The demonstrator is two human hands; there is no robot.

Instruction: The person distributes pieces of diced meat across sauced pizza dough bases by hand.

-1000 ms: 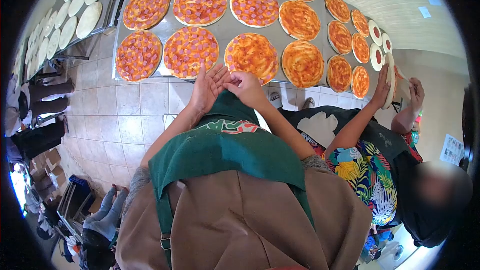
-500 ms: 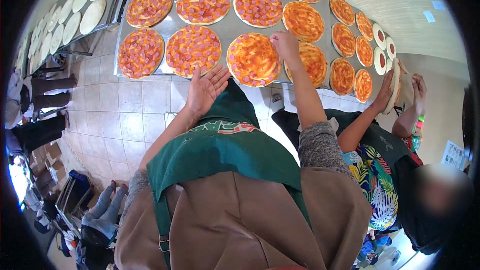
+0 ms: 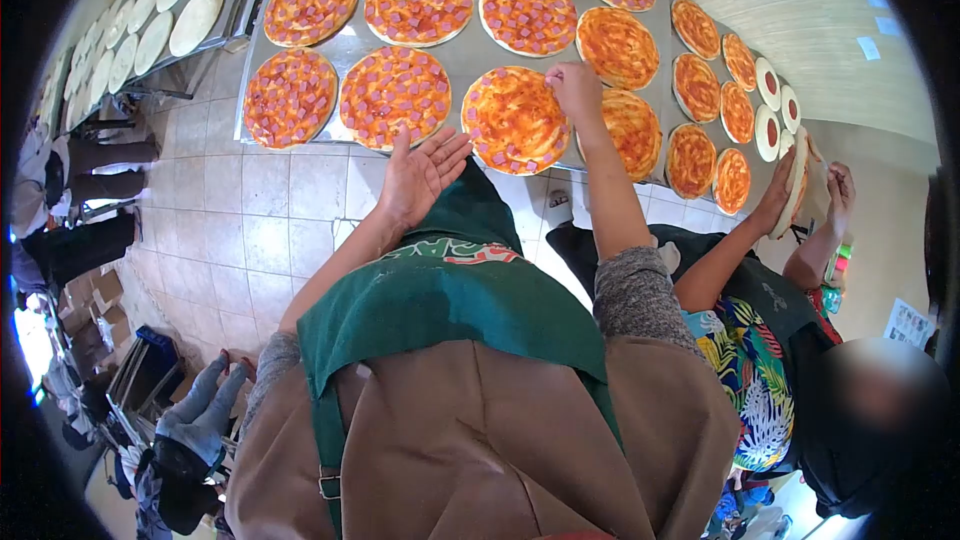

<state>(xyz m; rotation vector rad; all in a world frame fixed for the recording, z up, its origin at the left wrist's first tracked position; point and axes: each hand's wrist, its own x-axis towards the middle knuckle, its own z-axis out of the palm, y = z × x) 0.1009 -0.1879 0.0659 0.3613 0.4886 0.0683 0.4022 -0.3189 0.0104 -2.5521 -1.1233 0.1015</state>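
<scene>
The pizza [image 3: 518,125] in front of me is spread with sauce and cheese, with pink ham cubes along its left and lower edge. My right hand [image 3: 577,95] is over its upper right rim, fingers closed in a pinch; what sits between the fingertips is too small to make out. Palm up, my left hand [image 3: 422,175] is open at the pizza's lower left, and I see nothing clear lying on it. To the left is a pizza [image 3: 395,98] scattered all over with ham cubes. A sauced pizza without cubes [image 3: 632,135] lies right of my right forearm.
More pizzas [image 3: 418,2] stand in rows on the metal table [image 3: 345,52]. On my right a co-worker's hand [image 3: 775,198] holds up a pizza base [image 3: 793,190]. Pale dough rounds [image 3: 196,20] cover another table at the left. Other people stand at the lower left.
The view has shifted a little, so the table's pizzas appear slightly farther right. My right hand stays pinched at the pizza's rim and my left palm stays open.
</scene>
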